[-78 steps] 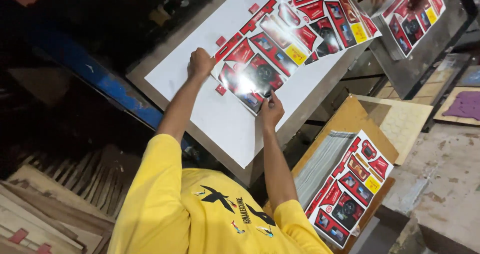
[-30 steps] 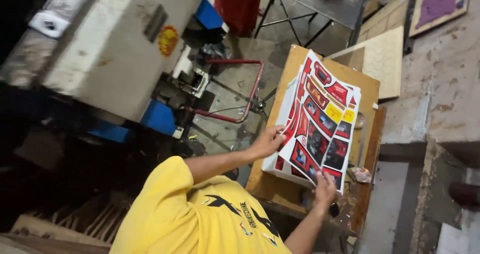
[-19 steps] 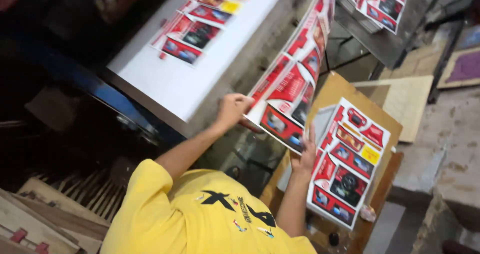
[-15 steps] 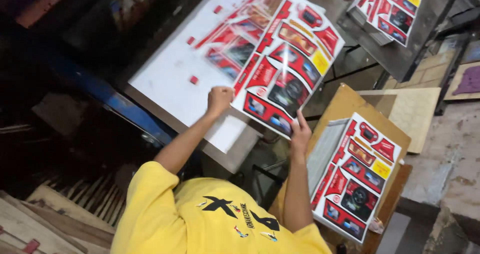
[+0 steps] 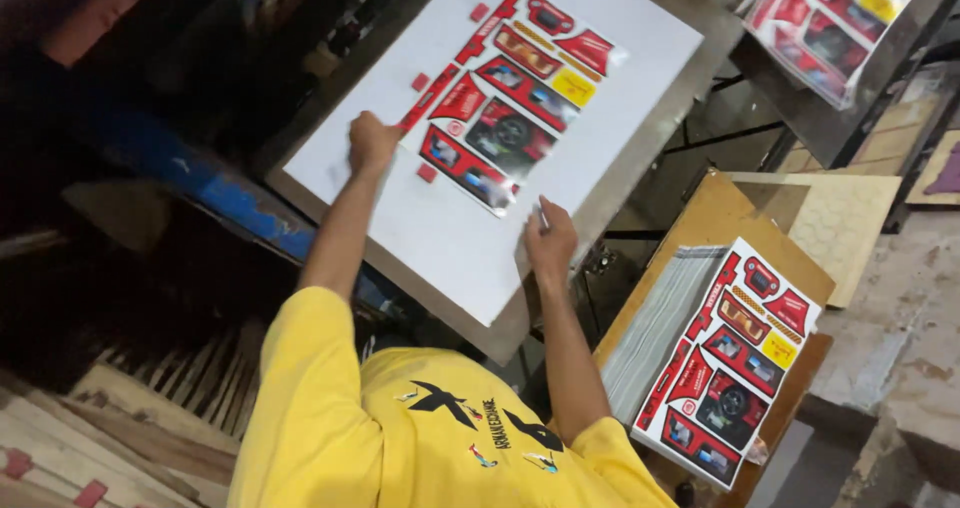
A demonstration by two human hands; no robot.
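Both hands [image 5: 372,143] [image 5: 549,240] press printed sheet [image 5: 505,98] onto white board [image 5: 420,218].

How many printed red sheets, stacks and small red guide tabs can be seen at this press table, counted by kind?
Single red printed die-cut cardboard sheet on the white platen: 1
Stacks of the same printed sheets, one on the wooden stand, one at top right: 2
Small red square tabs on the platen: 3
Total: 6
Left hand touches the sheet's edge; right hand rests on the platen.

A printed sheet [image 5: 510,98] lies on the press table [image 5: 640,28]; the sheet stack [image 5: 730,368] sits right of it.
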